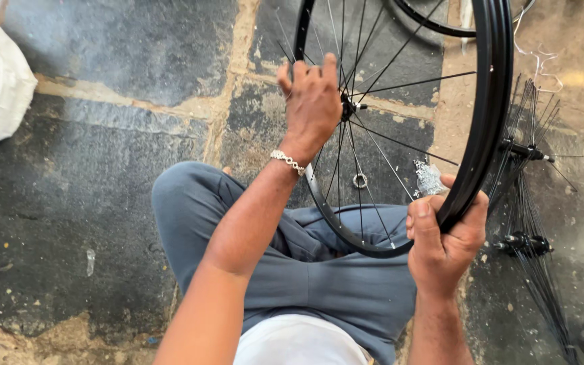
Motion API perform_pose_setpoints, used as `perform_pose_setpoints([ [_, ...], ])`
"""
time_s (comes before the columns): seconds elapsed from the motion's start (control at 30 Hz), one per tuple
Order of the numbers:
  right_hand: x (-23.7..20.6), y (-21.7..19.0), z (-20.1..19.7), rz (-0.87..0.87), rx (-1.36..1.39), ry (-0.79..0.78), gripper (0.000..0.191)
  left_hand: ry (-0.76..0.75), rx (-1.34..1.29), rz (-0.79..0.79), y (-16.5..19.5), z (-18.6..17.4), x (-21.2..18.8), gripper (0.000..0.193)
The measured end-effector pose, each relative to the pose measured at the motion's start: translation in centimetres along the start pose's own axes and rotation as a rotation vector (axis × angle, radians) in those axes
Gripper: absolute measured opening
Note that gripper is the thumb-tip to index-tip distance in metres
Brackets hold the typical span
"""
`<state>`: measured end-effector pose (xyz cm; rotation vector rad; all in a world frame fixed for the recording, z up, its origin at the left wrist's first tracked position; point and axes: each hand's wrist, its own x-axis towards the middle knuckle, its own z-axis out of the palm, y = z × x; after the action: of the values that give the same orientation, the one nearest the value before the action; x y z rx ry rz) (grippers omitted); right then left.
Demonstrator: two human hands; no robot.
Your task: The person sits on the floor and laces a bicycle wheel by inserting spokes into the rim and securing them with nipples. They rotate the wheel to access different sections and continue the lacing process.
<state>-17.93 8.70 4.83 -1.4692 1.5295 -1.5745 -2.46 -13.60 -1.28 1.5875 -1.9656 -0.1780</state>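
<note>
Head view: right hand (pixel 444 247) clamps the rim (pixel 491 122) at its lower edge; the hub (pixel 347 107) lies up-left, under the left hand (pixel 313 101), whose fingers curl among the spokes (pixel 400 143).

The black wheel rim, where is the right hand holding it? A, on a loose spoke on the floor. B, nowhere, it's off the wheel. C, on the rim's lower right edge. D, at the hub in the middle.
C: the right hand closes its grip on the lower right edge of the black wheel rim, while the left hand is among the spokes near the hub.
</note>
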Motion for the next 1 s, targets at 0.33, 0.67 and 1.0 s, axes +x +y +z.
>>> perform_pose_setpoints([
  [0.33, 1.0, 0.1, -0.2, 0.038, 0.083, 0.048, 0.030, 0.333, -0.339, 0.069, 2.1, 0.3, -2.0, 0.077],
  [0.67, 4.0, 1.0, -1.2, 0.078, 0.251, 0.075, 0.034, -0.005, -0.163, 0.603, -1.2, 0.4, -10.4, 0.032],
  [1.0, 4.1, 0.8, -1.2, 0.090, 0.246, 0.088, 0.033, -0.246, -0.342, 0.461, -2.6, -1.0, -11.2, 0.065],
])
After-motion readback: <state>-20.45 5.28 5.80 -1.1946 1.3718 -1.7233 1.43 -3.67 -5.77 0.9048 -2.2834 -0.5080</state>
